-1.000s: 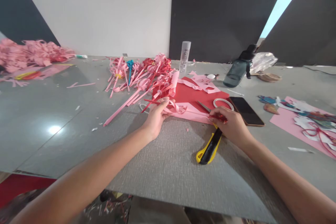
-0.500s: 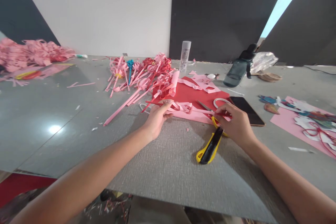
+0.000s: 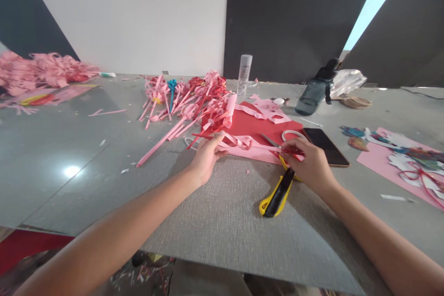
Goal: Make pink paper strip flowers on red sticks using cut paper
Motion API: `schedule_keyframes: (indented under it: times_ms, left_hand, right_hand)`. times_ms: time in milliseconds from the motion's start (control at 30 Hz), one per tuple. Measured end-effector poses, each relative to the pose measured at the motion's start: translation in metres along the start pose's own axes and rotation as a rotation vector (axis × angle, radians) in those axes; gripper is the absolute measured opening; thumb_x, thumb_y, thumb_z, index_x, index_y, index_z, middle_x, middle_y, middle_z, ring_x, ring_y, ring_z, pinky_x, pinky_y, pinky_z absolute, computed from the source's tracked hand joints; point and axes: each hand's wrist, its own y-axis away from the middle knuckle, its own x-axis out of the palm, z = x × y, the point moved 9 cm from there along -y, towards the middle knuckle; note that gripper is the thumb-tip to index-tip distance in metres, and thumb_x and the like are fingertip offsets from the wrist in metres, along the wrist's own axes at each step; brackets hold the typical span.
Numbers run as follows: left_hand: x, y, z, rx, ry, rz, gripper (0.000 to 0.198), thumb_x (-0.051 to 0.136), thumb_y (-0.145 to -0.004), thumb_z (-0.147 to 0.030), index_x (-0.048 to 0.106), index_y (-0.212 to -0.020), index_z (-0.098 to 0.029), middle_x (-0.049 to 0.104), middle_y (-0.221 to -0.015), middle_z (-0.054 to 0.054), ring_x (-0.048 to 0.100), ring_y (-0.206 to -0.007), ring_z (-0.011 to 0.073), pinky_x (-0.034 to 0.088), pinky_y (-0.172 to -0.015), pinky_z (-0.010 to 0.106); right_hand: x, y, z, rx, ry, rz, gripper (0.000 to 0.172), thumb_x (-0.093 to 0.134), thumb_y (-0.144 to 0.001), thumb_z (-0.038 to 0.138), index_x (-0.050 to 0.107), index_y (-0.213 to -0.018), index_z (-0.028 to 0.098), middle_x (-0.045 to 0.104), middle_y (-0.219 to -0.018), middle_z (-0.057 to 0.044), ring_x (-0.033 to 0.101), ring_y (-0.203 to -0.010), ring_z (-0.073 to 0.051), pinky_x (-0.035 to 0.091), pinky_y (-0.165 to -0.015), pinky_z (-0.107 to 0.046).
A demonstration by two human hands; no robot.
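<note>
My left hand (image 3: pixel 206 156) is closed on the looped end of a pink paper strip flower (image 3: pixel 243 142) that lies over red and pink paper sheets (image 3: pixel 255 125). At the other end of that strip my right hand (image 3: pixel 310 163) pinches its thin stick, fingers closed. Scissors (image 3: pixel 270 141) lie just beyond my right fingers, partly hidden. A yellow and black utility knife (image 3: pixel 276 194) rests on the grey mat (image 3: pixel 225 222) under my right wrist.
A heap of pink and red paper flowers on sticks (image 3: pixel 187 97) lies behind my left hand. A tape roll (image 3: pixel 293 134), a dark phone (image 3: pixel 326 145), a clear bottle (image 3: pixel 244 74), a dark water bottle (image 3: pixel 314 92) and cut-out paper on a pink sheet (image 3: pixel 405 157) sit to the right.
My right hand has shifted a little to the right along the strip. The pink loops by my left hand have been drawn out flatter. My left hand has barely moved.
</note>
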Motion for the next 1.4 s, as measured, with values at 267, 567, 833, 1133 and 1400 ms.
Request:
schedule_keyframes:
  times_ms: [267, 567, 833, 1133, 1400]
  left_hand:
    - [-0.004, -0.001, -0.001, 0.007, 0.02, -0.022, 0.023, 0.082, -0.08, -0.039, 0.07, -0.087, -0.021, 0.073, -0.09, 0.002, 0.066, -0.083, 0.0166, 0.053, -0.072, 0.029]
    - [-0.009, -0.003, -0.001, 0.015, -0.002, -0.06, 0.025, 0.081, -0.081, -0.041, 0.07, -0.085, -0.02, 0.072, -0.093, 0.004, 0.066, -0.088, 0.0179, 0.054, -0.074, 0.03]
    - [-0.002, -0.002, -0.001, -0.003, 0.019, -0.018, 0.025, 0.081, -0.08, -0.04, 0.069, -0.089, -0.02, 0.076, -0.095, 0.006, 0.069, -0.086, 0.0183, 0.053, -0.072, 0.028]
    - [-0.001, 0.0, -0.004, 0.022, 0.014, -0.015, 0.027, 0.084, -0.077, -0.041, 0.068, -0.087, -0.021, 0.072, -0.089, 0.002, 0.068, -0.081, 0.0177, 0.053, -0.068, 0.029]
    - [0.005, 0.001, -0.01, 0.065, -0.031, 0.031, 0.027, 0.079, -0.082, -0.043, 0.072, -0.095, -0.02, 0.075, -0.104, 0.008, 0.068, -0.098, 0.0222, 0.051, -0.075, 0.03]
  right_hand:
    - [0.011, 0.003, 0.003, -0.009, 0.062, 0.142, 0.022, 0.065, -0.089, 0.035, 0.076, -0.105, 0.024, 0.08, -0.103, -0.007, 0.073, -0.087, -0.025, 0.054, -0.079, -0.039]
    - [0.01, 0.002, 0.015, -0.11, 0.031, 0.16, 0.027, 0.049, -0.099, 0.029, 0.074, -0.107, 0.022, 0.075, -0.101, -0.008, 0.07, -0.091, -0.024, 0.052, -0.083, -0.039]
    - [0.0, 0.001, 0.012, -0.123, 0.013, 0.018, 0.017, 0.06, -0.094, 0.028, 0.076, -0.1, 0.024, 0.076, -0.101, -0.008, 0.071, -0.094, -0.026, 0.054, -0.086, -0.042]
    - [-0.002, 0.001, 0.009, -0.119, 0.037, 0.003, 0.021, 0.06, -0.094, 0.032, 0.078, -0.101, 0.022, 0.078, -0.099, -0.008, 0.072, -0.089, -0.026, 0.054, -0.081, -0.039]
    - [0.009, 0.003, 0.005, -0.012, 0.082, 0.144, 0.034, 0.051, -0.098, 0.04, 0.077, -0.107, 0.021, 0.08, -0.088, -0.007, 0.071, -0.076, -0.024, 0.052, -0.07, -0.035]
